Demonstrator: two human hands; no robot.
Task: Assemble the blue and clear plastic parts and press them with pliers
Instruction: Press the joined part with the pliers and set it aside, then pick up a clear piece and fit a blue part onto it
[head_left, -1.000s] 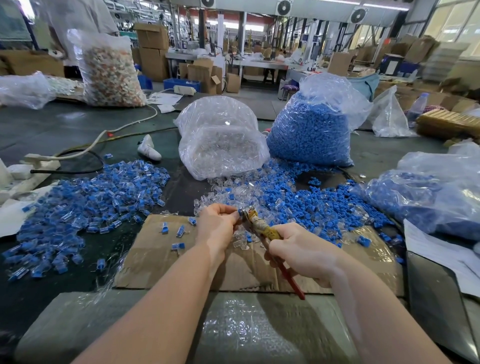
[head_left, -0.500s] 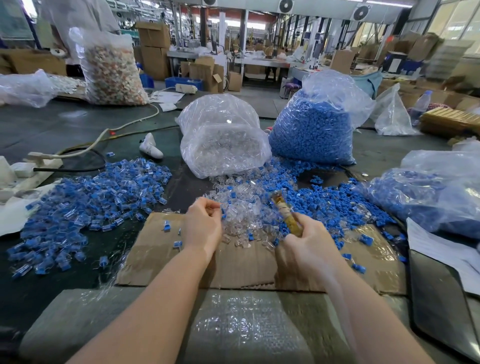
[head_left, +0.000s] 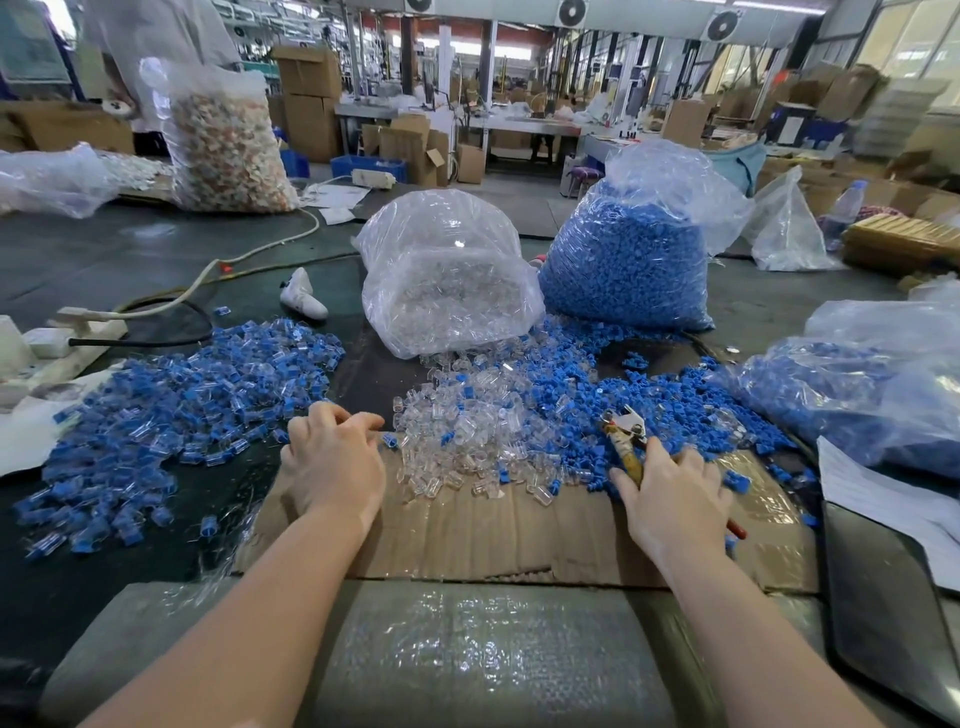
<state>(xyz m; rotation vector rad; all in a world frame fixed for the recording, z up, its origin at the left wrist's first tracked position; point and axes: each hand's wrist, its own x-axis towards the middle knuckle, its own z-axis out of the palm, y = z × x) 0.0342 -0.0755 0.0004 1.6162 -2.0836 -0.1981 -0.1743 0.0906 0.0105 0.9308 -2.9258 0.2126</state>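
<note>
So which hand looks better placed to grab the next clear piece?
The left hand, probably. It rests on the cardboard right beside the clear pieces and seems to hold nothing. The right hand holds the pliers by the blue pieces.

Loose clear parts (head_left: 457, 441) beside blue parts (head_left: 566, 374), pliers (head_left: 623, 441)

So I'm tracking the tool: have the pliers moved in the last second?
Yes. The pliers, in the right hand, went rightward from over the clear parts to the blue parts.
</note>
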